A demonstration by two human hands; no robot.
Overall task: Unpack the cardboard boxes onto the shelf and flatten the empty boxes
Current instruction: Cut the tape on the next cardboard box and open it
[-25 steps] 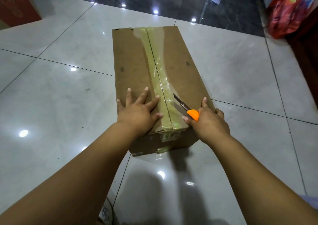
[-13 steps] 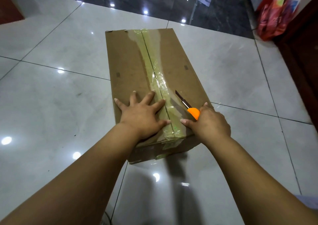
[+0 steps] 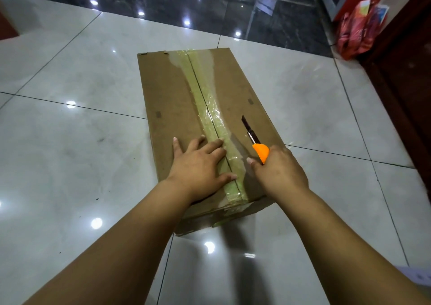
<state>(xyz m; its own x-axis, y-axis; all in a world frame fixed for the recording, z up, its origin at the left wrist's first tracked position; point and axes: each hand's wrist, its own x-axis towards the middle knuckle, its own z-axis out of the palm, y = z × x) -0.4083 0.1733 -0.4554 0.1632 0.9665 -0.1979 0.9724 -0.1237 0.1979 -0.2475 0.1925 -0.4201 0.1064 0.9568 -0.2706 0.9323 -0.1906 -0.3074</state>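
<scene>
Down on the tiled floor [image 3: 70, 155], a taped cardboard box [image 3: 172, 108] lies closed. Left hand [image 3: 200, 164] presses flat, fingers straight, beside the tape [image 3: 210, 108]; right hand [image 3: 279, 169] grips an orange knife [image 3: 257, 146], blade out.

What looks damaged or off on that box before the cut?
The tape on the box is wrinkled and runs crooked, widening at the far end. The knife blade sits right of the seam, not on it. No spill shows.
</scene>
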